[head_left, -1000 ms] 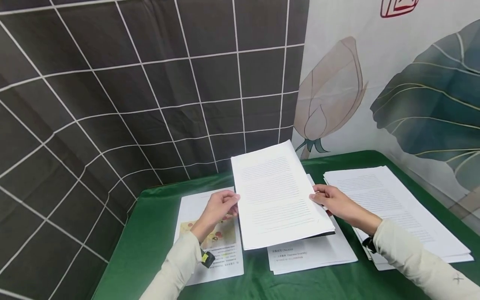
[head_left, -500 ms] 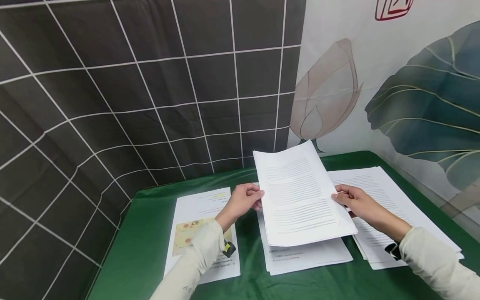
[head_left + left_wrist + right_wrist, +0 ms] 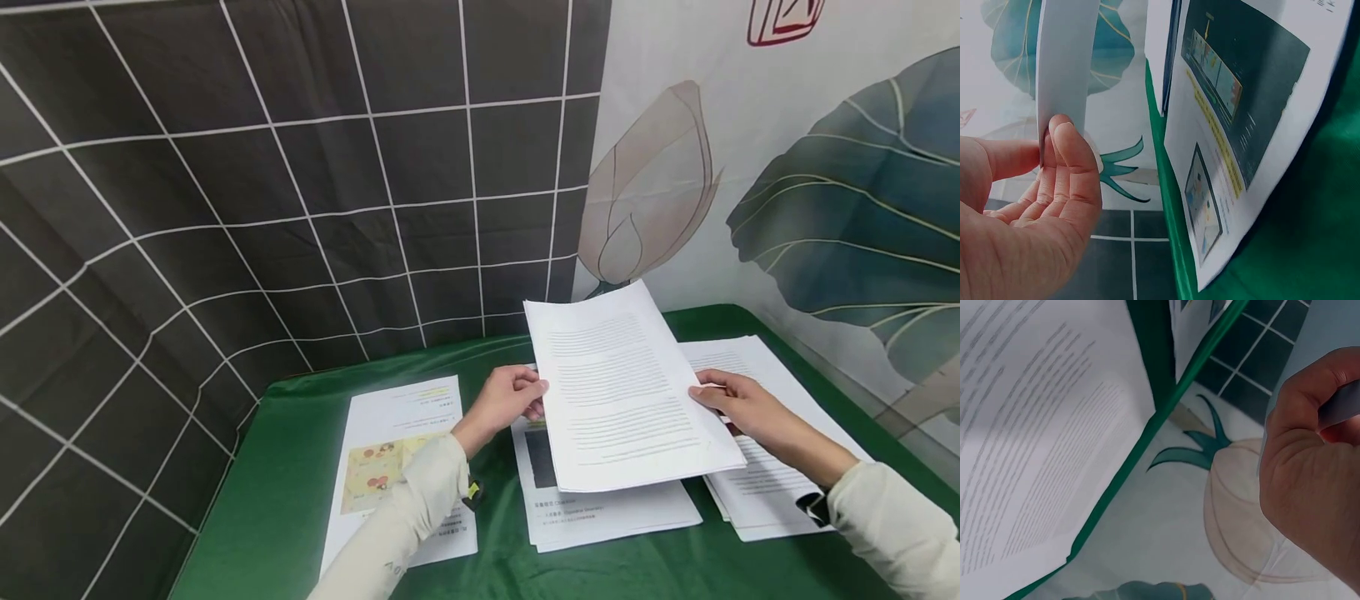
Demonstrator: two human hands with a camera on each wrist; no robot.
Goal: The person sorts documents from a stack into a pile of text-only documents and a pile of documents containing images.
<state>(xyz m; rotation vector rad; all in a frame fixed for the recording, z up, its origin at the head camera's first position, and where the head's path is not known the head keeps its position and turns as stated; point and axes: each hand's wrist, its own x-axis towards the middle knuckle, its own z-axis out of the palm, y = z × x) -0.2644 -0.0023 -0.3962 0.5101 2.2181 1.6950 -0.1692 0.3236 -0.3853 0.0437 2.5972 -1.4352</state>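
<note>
Between my two hands, in the head view, a thin stack of printed sheets [image 3: 626,392] is held tilted in the air. My left hand [image 3: 506,404] pinches its left edge between thumb and fingers; in the left wrist view the thumb and curled fingers of that hand [image 3: 1041,194] grip the sheets' edge [image 3: 1066,69]. My right hand [image 3: 750,408] pinches the right edge, its fingers partly hidden behind the paper. Below the held sheets lies a middle pile of papers [image 3: 615,517] with a dark picture, partly covered from view.
On the green tablecloth [image 3: 277,492], a sheet with a yellowish picture [image 3: 375,475] lies at left, partly under my left sleeve. A pile of text sheets [image 3: 757,475] lies at right, under my right hand. A dark gridded curtain [image 3: 337,183] and a floral one [image 3: 750,108] stand behind.
Both hands have carried the held sheets to the right, from over the gap between the left and middle papers toward the right pile. The grip on both edges looks the same.
</note>
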